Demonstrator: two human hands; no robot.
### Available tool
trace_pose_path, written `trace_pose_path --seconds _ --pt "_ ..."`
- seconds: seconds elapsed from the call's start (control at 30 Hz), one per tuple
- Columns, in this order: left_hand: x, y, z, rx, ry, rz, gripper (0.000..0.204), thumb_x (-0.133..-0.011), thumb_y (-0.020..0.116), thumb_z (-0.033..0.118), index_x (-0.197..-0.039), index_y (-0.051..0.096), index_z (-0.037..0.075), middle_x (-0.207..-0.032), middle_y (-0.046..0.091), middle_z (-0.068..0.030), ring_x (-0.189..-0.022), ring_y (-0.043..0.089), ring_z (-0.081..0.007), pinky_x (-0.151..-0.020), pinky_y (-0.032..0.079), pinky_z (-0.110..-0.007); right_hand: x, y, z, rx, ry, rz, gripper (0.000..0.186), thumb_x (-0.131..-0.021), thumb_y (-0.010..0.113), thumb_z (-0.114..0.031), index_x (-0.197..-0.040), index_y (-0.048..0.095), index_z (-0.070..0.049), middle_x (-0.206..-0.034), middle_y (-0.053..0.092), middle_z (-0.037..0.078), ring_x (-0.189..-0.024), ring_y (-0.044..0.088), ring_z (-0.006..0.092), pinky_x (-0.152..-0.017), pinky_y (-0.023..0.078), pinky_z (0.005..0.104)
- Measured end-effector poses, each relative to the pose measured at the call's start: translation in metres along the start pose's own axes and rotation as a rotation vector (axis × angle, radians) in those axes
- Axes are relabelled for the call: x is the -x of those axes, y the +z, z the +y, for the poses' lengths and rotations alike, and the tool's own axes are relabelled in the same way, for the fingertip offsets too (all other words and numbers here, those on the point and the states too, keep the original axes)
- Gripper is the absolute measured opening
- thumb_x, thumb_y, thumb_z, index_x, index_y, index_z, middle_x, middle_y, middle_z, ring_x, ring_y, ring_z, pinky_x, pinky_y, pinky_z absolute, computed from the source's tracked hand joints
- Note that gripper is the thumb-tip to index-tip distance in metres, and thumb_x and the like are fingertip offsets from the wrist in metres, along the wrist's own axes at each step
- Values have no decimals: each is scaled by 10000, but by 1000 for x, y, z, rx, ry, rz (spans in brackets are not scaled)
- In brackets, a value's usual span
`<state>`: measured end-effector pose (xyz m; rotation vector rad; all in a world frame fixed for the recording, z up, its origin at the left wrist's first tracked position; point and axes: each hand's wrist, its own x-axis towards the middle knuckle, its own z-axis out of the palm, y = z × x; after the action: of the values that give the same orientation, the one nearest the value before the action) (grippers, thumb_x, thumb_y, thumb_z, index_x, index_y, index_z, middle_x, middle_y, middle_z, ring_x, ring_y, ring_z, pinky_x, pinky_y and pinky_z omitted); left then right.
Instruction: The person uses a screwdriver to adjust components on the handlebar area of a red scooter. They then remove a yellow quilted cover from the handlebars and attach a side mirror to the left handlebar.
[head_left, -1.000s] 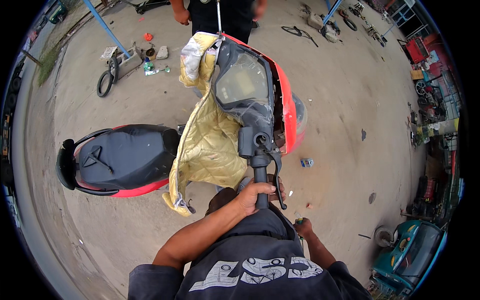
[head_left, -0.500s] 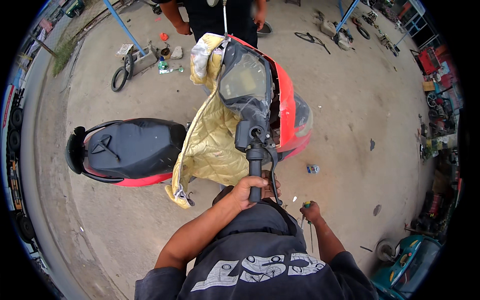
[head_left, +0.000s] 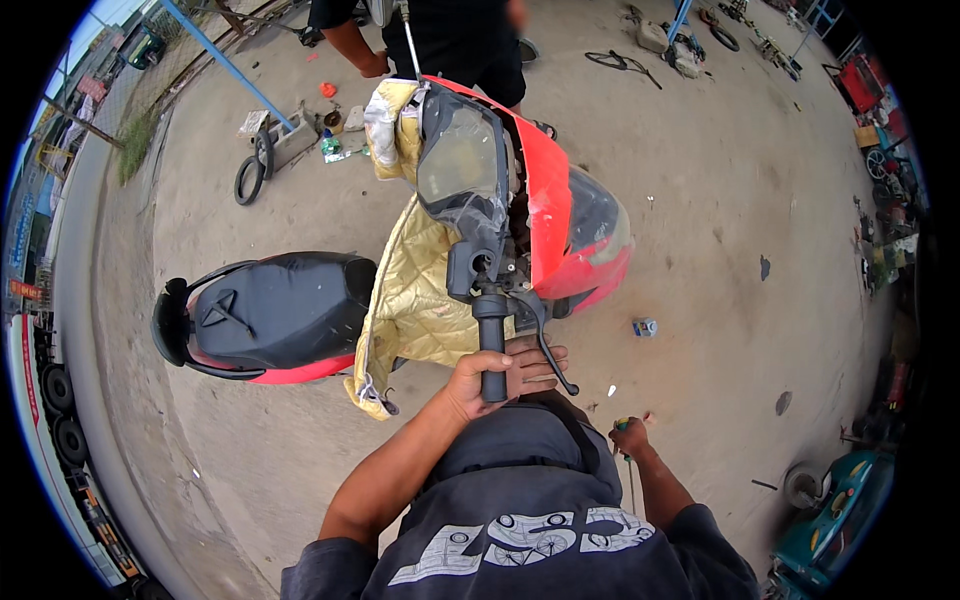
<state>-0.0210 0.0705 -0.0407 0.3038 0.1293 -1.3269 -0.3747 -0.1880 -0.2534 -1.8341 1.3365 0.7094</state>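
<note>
while the red scooter stands crosswise before the wearer, pointing right, a yellow quilted apron hangs behind its dash. the red front cowl gapes from the dash, baring dark innards, so the work looks partway; whether panels are coming off or going on, i cannot tell. the left hand has its thumb over the throttle grip and its fingers spread under the brake lever, not clenched; both controls are already mounted. the right hand is wrapped around a green-handled screwdriver, held clear of the scooter, so any fastening seems unfinished.
</note>
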Motion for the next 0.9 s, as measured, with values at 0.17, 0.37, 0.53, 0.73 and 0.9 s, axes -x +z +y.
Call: trace_pose_path --seconds 0.17,0.37,0.53,0.73,0.9 --pt "-1 -19 -5 -49 8 71 678 -725 705 217 -1330 538 -38 -1211 652 -233 -1195 611 -404 -1132 411 -550 -6 7 9 3 -5 -10 401 -723 779 -240 -973 671 54 -828 737 225 -786 758 341 -722 599 424" --pt "-1 -42 -6 -67 39 58 462 -755 705 178 -1167 579 13 -999 666 -173 -967 637 -330 -980 477 -478 -6 15 9 -31 -21 33 409 -717 780 -244 -966 666 59 -827 731 240 -788 752 363 -717 594 432" --pt "2 -27 -2 -89 2 42 597 -796 674 145 -1339 513 -43 -1246 630 -224 -1190 615 -365 -1106 443 -496 18 19 -2 -47 14 58 398 -715 779 -239 -958 664 55 -797 723 228 -735 741 347 -677 588 432" --pt "-1 -23 5 3 -118 -107 718 -829 652 134 -1486 422 -41 -1548 487 -227 -1439 473 -363 -1213 354 -520 51 50 -9 -140 64 19 248 -739 793 -168 -814 640 12 -684 691 130 -549 683 228 -524 558 376" --pt "-7 -32 3 -19 -151 -110 711 -827 678 156 -1468 440 -36 -1499 523 -222 -1426 484 -356 -1210 356 -528 87 68 -36 24 -59 169 337 -777 795 -245 -860 658 52 -747 716 227 -692 736 358 -647 590 440"
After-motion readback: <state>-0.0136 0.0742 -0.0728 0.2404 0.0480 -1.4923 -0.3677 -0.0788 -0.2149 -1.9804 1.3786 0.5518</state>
